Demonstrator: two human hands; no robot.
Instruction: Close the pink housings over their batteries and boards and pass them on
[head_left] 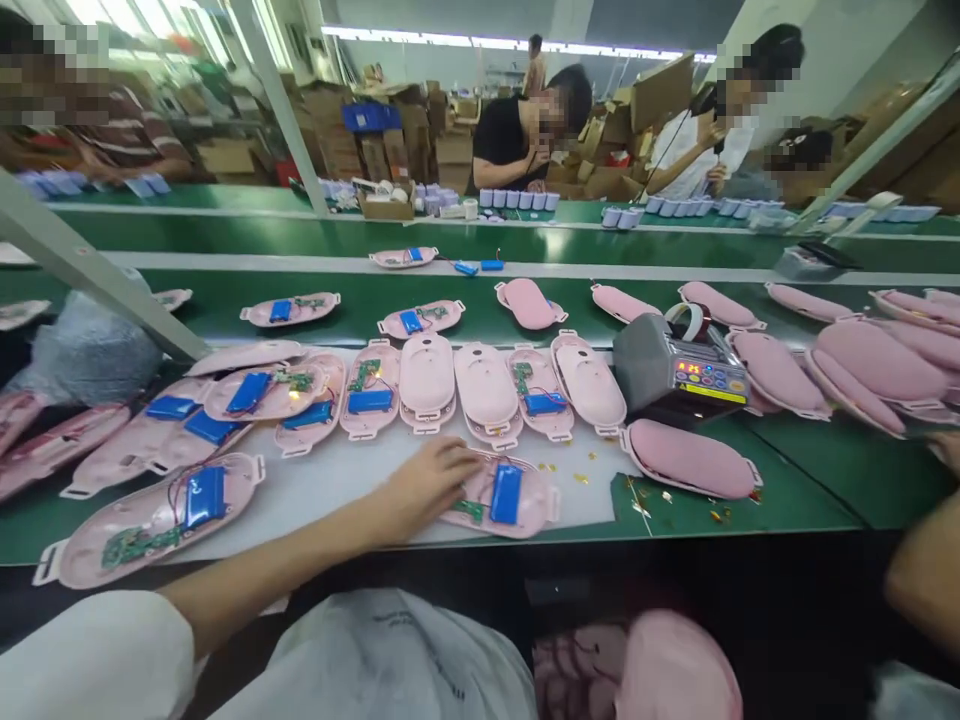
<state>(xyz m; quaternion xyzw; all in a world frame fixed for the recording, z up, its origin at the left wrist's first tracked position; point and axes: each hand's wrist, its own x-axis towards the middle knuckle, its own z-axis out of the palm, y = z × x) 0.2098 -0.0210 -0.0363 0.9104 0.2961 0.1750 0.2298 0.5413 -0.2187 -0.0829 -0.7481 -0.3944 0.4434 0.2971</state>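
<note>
My left hand reaches in from the lower left. Its fingers are bent over the left end of an open pink plastic shell at the table's front edge; the thumb is hidden. Inside that shell lie a blue battery pack and a green circuit board, partly behind the fingers. My right hand is out of view. Just behind stand a row of similar shells, some open with batteries and boards, others covered by a smooth pink panel. Another open shell lies to the left of my forearm.
A grey tape dispenser with a lit display stands right of the row. Before it lies a closed pink shell, near amber tape scraps. Someone's arm shows at the right edge. People work across the green bench.
</note>
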